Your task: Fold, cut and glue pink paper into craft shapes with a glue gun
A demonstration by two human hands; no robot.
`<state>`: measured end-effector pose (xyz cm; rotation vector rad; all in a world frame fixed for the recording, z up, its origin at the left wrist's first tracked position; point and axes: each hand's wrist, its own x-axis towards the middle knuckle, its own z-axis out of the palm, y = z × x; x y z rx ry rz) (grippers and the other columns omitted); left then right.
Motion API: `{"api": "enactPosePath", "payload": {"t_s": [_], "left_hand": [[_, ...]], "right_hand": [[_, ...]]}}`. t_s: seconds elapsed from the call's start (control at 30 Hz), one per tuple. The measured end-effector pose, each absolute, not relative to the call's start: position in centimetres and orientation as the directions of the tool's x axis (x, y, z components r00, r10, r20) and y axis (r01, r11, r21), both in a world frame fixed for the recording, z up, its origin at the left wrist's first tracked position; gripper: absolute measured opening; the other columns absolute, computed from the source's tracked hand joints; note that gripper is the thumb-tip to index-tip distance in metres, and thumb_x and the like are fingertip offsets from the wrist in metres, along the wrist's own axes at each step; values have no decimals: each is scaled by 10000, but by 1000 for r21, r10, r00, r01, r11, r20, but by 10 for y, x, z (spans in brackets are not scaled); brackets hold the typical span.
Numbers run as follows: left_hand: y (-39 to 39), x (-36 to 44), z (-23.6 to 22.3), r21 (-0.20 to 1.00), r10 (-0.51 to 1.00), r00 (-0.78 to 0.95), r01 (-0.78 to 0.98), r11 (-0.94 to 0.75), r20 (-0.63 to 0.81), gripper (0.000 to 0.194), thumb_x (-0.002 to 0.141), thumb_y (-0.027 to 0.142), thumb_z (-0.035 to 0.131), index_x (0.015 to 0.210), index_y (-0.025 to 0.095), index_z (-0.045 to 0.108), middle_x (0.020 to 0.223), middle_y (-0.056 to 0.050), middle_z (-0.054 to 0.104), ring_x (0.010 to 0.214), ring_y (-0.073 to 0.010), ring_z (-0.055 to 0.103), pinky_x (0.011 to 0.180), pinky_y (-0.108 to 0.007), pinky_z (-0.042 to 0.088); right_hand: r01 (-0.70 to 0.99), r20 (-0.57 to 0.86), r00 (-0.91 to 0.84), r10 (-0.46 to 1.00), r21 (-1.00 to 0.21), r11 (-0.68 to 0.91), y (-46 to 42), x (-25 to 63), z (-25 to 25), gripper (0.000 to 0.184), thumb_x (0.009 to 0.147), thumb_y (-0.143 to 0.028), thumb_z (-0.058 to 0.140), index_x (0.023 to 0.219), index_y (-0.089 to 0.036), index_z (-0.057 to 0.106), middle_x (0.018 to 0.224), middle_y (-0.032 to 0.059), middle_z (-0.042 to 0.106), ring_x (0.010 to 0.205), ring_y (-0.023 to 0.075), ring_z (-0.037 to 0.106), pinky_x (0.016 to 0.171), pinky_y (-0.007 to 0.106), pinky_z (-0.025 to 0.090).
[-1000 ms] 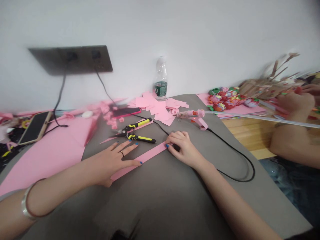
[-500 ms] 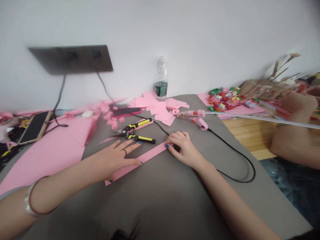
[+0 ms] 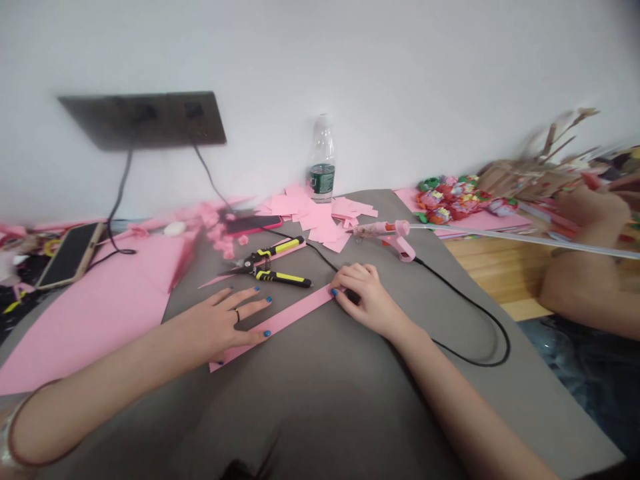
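A long pink paper strip (image 3: 295,317) lies slantwise on the grey table. My left hand (image 3: 220,327) rests over its near left end, fingers spread, the thumb lying on the paper. At the far right end, the curled fingers and thumb of my right hand (image 3: 367,300) hold the strip. A small dark object shows under that palm; I cannot make out what it is. Just beyond my left fingertips lie black-and-yellow scissors (image 3: 270,263) with their handles apart. A pink glue gun (image 3: 387,233) with a long clear glue stick rests beyond my right hand.
Pink paper pieces (image 3: 320,223) are heaped before a plastic bottle (image 3: 323,167). To the left are a large pink sheet (image 3: 115,293) and a phone (image 3: 73,257). The glue gun's black cable (image 3: 480,307) loops to the right. Another person's arm (image 3: 585,287) is at far right.
My left hand has slid left and toward me along the strip, its fingers still spread. My right hand and the strip have stayed put. The other person's hand has shifted slightly.
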<state>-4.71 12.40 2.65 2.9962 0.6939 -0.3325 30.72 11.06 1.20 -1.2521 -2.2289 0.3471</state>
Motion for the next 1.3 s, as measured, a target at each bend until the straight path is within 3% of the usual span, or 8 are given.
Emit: {"api": "enactPosePath", "payload": {"t_s": [0.2, 0.4, 0.77, 0.93, 1.03, 1.1, 1.17, 1.3], "left_hand": [[112, -60, 32, 18, 346, 937, 347, -938, -49, 616, 747, 99, 816, 1269, 389, 662, 1526, -53, 546, 1438, -311, 451, 1151, -489, 375], [98, -71, 44, 81, 400, 916, 397, -914, 22, 287, 938, 140, 609, 1099, 354, 713, 1355, 4, 668, 1325, -234, 558, 1059, -355, 479], [72, -90, 35, 241, 558, 815, 517, -822, 155, 328, 999, 159, 508, 1223, 342, 663, 1220, 2, 706, 1126, -163, 649, 956, -226, 502], [75, -84, 37, 324, 542, 835, 490, -809, 92, 305, 981, 77, 459, 1078, 272, 672, 1121, -41, 704, 1026, -158, 657, 873, -241, 508], [82, -64, 36, 372, 636, 764, 561, -739, 112, 247, 1005, 145, 433, 1036, 258, 650, 999, -28, 705, 925, -166, 664, 800, -262, 507], [86, -45, 35, 414, 767, 629, 670, -616, 123, 176, 991, 213, 459, 1066, 236, 617, 1005, -42, 692, 929, -187, 671, 792, -287, 519], [89, -26, 36, 441, 857, 514, 762, -474, 33, 124, 937, 291, 547, 1030, 225, 595, 930, -25, 666, 786, -184, 658, 675, -286, 509], [91, 1, 49, 421, 882, 440, 841, -339, -168, 101, 895, 313, 576, 920, 216, 574, 853, -18, 637, 752, -205, 628, 614, -290, 448]], "right_hand": [[703, 337, -410, 847, -476, 529, 111, 308, 11, 127, 939, -178, 484, 882, -228, 586, 869, 34, 650, 888, 223, 548, 871, 396, 308], [702, 338, -410, 847, -476, 529, 111, 308, 11, 126, 937, -180, 484, 882, -227, 587, 866, 32, 647, 881, 222, 546, 862, 394, 308], [706, 338, -411, 847, -470, 530, 111, 307, 11, 113, 941, -185, 494, 882, -232, 578, 864, 35, 651, 874, 227, 552, 853, 396, 313], [704, 345, -410, 844, -469, 533, 111, 308, 10, 120, 956, -201, 494, 876, -233, 578, 857, 31, 650, 866, 225, 553, 849, 395, 311], [707, 347, -409, 844, -465, 533, 111, 308, 9, 120, 958, -206, 499, 876, -233, 583, 861, 32, 653, 870, 228, 556, 847, 394, 309], [710, 347, -408, 844, -461, 533, 111, 308, 9, 118, 960, -209, 505, 877, -230, 587, 863, 31, 655, 869, 225, 557, 846, 392, 312], [713, 345, -409, 845, -457, 532, 111, 307, 10, 120, 965, -214, 508, 879, -229, 590, 863, 30, 656, 870, 223, 560, 847, 391, 318], [720, 336, -409, 848, -452, 527, 110, 307, 12, 131, 973, -218, 500, 882, -228, 593, 870, 32, 661, 878, 222, 564, 855, 393, 328]]}}
